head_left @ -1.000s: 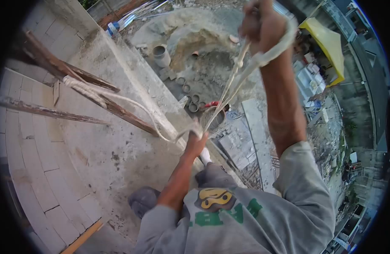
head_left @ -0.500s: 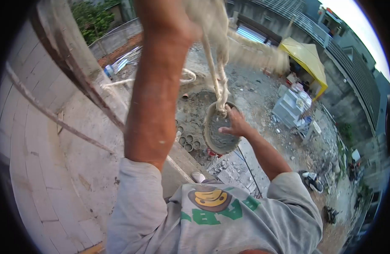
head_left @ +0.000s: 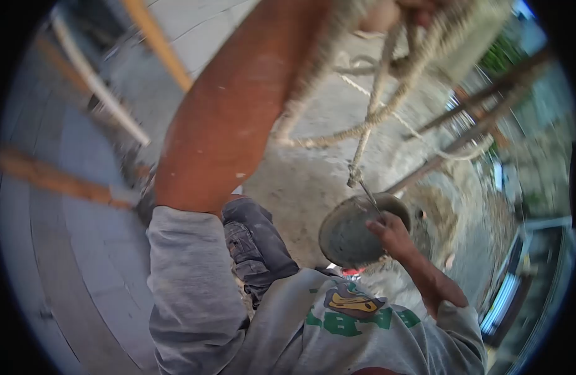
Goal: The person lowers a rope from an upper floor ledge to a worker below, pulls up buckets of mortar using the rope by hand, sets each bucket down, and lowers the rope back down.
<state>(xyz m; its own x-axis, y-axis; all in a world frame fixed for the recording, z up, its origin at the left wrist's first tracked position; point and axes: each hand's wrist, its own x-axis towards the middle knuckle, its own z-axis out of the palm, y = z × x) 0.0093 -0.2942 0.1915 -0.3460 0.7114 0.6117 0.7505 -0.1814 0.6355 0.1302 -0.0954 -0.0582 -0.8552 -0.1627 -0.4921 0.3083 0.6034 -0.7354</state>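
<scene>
High in the head view, my left hand [head_left: 391, 15] is closed around a thick cream rope [head_left: 375, 117], whose loops hang below it. The hand is partly cut off at the top edge. The rope runs down to a knot [head_left: 354, 175] on the thin metal handle [head_left: 367, 195] of a bucket [head_left: 323, 239]. Grey wet mortar [head_left: 347, 228] fills the bucket, which hangs tilted in front of my body. My right hand [head_left: 390, 234] grips the handle over the bucket's right side.
Concrete floor [head_left: 288, 206] spreads beyond my bent leg [head_left: 256, 240]. Orange-brown wooden beams [head_left: 156, 44] and a pale pole [head_left: 100, 81] stand at left. Rusty bars [head_left: 460, 147] slant at right, with the lower ground beyond them.
My view and body have swung left, from the drop toward the concrete floor. The bucket has come along with them. My right hand went from spread fingers by the knot to gripping the handle.
</scene>
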